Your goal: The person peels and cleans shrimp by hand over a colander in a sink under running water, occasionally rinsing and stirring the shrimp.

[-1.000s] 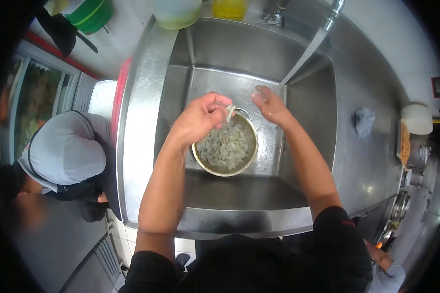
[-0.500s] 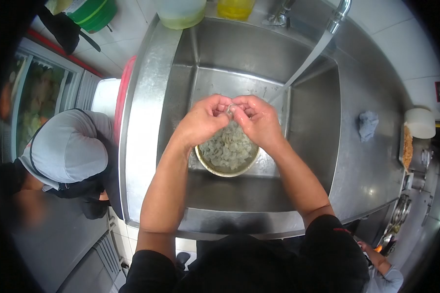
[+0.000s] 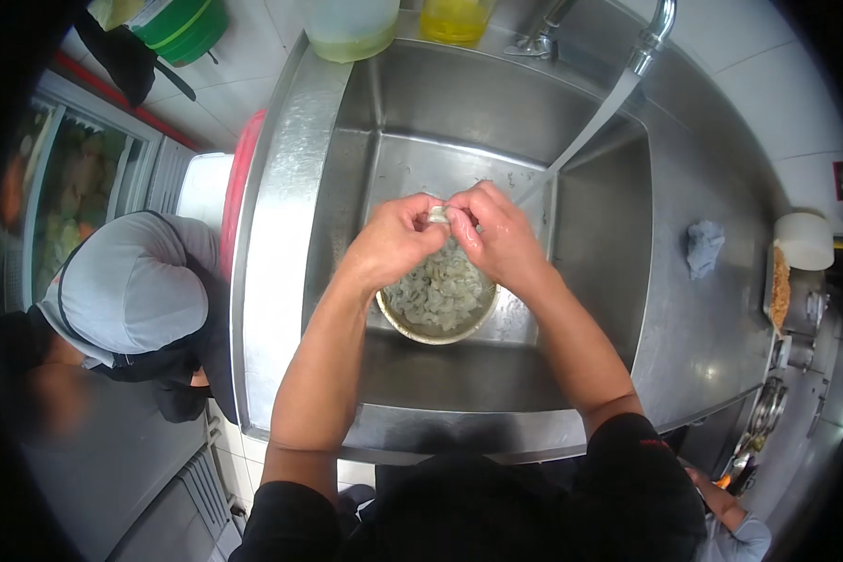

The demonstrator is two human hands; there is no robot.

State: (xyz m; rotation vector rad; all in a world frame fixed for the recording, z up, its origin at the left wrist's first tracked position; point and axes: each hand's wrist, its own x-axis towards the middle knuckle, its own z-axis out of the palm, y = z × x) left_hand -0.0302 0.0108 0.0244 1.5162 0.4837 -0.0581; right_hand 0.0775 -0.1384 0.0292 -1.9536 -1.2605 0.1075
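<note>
Both hands busy over the sink (image 3: 601, 225) — left hand (image 3: 398, 241) pinching a pale shrimp (image 3: 437, 215), right hand (image 3: 498, 236) closed by the fingertips at its other end, above the twelve o'clock side of the bowl (image 3: 437, 340). Heaped shrimp (image 3: 442, 292) sit below. Water (image 3: 595, 117) pours between one and two — cloth (image 3: 704, 249) near three.

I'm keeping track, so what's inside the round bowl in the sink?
Pale, shrimp-like pieces are heaped in the bowl. The left hand and right hand cover its far part; the heap hides its bottom.
</note>
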